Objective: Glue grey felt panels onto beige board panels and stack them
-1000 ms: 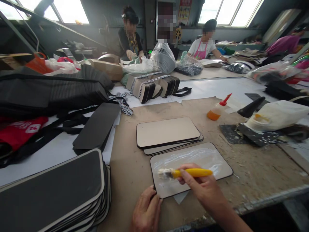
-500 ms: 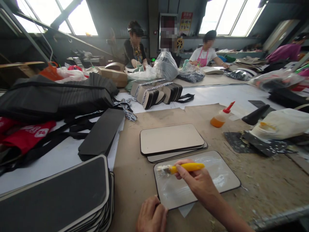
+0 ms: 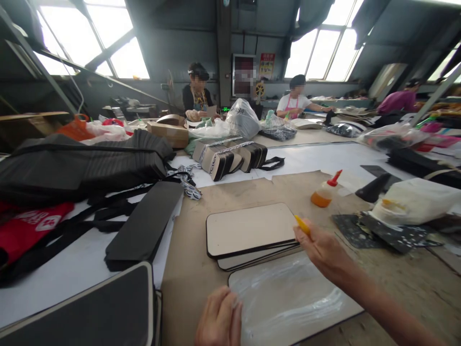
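Note:
A beige panel (image 3: 284, 298) with dark edging lies on the table in front of me, streaked with wet, whitish glue. My left hand (image 3: 220, 317) is closed at its left edge, fingers together against the rim. My right hand (image 3: 317, 240) grips a brush by its yellow handle (image 3: 302, 225) over the panel's far right side. The bristles are hidden behind the hand. Just beyond lies a small stack of similar panels, a dry beige panel (image 3: 250, 228) on top.
At right stand a glue bottle (image 3: 321, 193) with a red nozzle and a white container (image 3: 418, 199) on glue-spattered black sheets. Dark grey panels (image 3: 82, 307) are stacked at left, near a long grey bundle (image 3: 82, 163). Two co-workers sit across the table, another person farther right.
My right hand has carried the brush from the panel's left part to its far right side. Glue streaks cover more of the surface. The view has tilted upward.

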{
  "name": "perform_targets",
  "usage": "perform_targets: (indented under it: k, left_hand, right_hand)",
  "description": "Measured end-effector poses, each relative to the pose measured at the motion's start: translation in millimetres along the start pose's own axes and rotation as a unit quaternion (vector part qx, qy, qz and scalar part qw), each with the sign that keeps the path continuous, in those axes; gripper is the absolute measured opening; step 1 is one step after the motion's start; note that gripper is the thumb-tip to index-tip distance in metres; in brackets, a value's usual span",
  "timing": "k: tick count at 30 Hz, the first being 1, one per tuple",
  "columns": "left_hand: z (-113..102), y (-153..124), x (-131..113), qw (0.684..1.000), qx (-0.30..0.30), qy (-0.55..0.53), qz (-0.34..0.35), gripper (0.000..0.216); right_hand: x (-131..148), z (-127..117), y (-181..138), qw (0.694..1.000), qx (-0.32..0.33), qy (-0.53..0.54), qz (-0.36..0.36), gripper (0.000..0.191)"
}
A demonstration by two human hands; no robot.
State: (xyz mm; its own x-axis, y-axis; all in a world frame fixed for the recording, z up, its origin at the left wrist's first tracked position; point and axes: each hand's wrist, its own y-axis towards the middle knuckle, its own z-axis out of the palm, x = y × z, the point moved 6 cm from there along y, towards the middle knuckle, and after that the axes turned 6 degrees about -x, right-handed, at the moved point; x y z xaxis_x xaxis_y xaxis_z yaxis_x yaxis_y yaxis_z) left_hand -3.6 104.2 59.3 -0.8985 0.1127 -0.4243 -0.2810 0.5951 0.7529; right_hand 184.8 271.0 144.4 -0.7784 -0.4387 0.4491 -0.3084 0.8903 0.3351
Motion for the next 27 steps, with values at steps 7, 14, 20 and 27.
perform_targets:
  k: [7, 14, 20, 27]
  left_hand:
    - [36, 68, 45, 0.982, 0.052, 0.056, -0.174, 0.036]
    - [41, 57, 79, 0.923, 0.064, -0.066, -0.373, 0.046]
    - [32, 50, 67, 0.944, -0.014, -0.058, -0.325, 0.037]
    - [46, 14, 60, 0.957, -0.119, 0.046, -0.261, 0.037]
  right_hand:
    - [-6, 74, 34, 0.954, 0.256, -0.11, -0.112, 0.02]
    - [2, 75, 34, 0.933, 0.285, -0.116, -0.189, 0.016]
    - [6, 80, 43, 0.923, 0.291, -0.113, -0.224, 0.017]
    - [174, 124, 75, 0.907, 0.257, -0.093, -0.321, 0.018]
